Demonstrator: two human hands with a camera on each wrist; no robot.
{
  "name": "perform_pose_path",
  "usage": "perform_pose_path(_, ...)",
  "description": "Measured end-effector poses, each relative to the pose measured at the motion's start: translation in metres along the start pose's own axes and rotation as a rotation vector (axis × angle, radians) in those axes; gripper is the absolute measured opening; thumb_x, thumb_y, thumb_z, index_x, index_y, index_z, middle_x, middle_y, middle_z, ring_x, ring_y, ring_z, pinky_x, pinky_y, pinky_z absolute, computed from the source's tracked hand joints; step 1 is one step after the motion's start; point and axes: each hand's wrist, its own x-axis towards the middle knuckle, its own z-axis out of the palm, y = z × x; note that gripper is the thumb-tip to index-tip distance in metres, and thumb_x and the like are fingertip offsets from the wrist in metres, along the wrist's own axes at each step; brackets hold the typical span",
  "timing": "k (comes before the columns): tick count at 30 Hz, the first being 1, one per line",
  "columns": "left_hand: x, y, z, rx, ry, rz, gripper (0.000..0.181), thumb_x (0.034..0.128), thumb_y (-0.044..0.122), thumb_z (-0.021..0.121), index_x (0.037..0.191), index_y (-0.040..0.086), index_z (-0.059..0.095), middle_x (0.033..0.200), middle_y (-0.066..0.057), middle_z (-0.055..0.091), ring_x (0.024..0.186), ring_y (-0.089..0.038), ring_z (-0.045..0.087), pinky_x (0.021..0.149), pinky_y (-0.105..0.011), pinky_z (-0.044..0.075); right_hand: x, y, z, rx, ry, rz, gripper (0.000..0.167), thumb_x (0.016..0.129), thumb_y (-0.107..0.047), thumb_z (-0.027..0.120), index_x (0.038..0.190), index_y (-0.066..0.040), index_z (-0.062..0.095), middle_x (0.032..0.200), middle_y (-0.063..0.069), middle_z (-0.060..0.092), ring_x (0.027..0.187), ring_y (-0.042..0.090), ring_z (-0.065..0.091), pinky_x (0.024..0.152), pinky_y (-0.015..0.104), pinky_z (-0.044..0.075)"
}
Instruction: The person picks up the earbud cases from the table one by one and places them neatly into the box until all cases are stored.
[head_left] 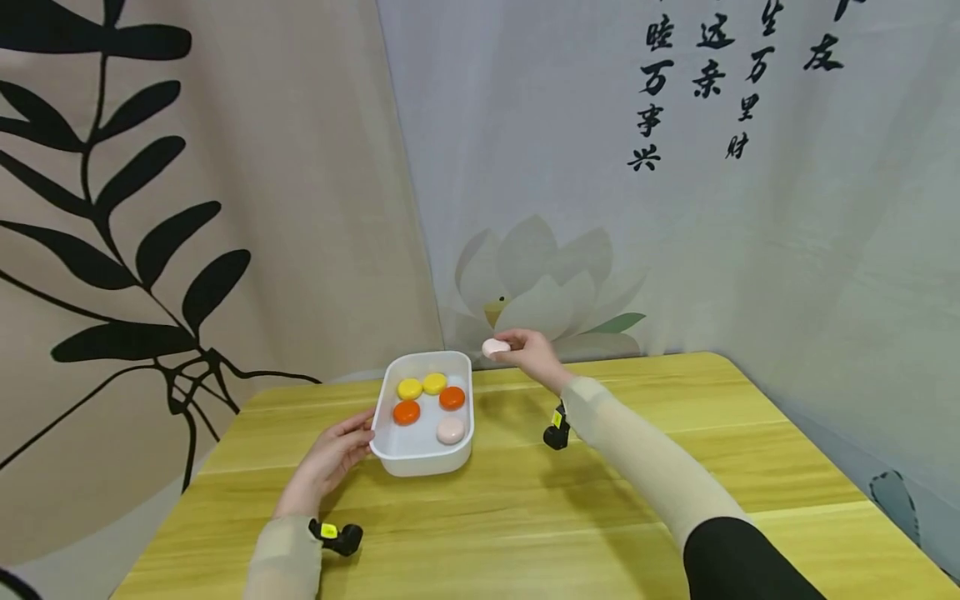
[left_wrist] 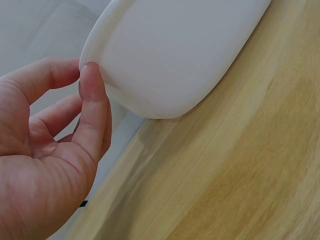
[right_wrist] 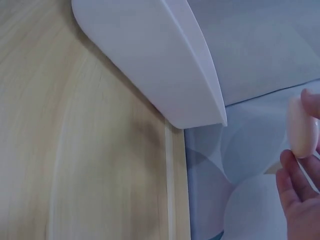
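Observation:
A white rectangular tub [head_left: 423, 467] with rounded corners stands on the wooden table. My left hand [head_left: 333, 454] pinches the rim at its left side, and the left wrist view shows thumb and fingertip on that edge. Inside lie two yellow discs [head_left: 409, 389], two orange discs [head_left: 407, 412] and one pale pink disc [head_left: 451, 430]. My right hand [head_left: 531, 357] holds another pale pink disc [head_left: 495, 347] in the air, beyond the tub's far right corner. In the right wrist view this disc [right_wrist: 301, 130] looks thick and smooth, gripped between thumb and fingers.
The wooden table [head_left: 600, 500] extends on both sides of the tub and toward me. Behind its far edge hangs a printed curtain [head_left: 315, 208] with dark leaves, a pale lotus and written characters. A small black camera [head_left: 557, 429] sits at my right wrist.

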Motion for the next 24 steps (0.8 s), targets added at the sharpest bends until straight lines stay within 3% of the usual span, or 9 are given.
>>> perform_pose_path(24,0.0,-0.001,0.0,-0.011,0.014,-0.005,0.058,0.0966,0.003,0.056,0.148,-0.004,0.032,0.126,-0.017,0.049,0.095,-0.016,0.06,0.081,-0.023,0.053,0.013,-0.013,0.017,-0.016,0.008,0.003,0.038,0.085,-0.019,0.076,0.119,-0.006,0.067,0.112,0.008,0.066,0.097,0.021,0.061,0.082,0.031,0.053)
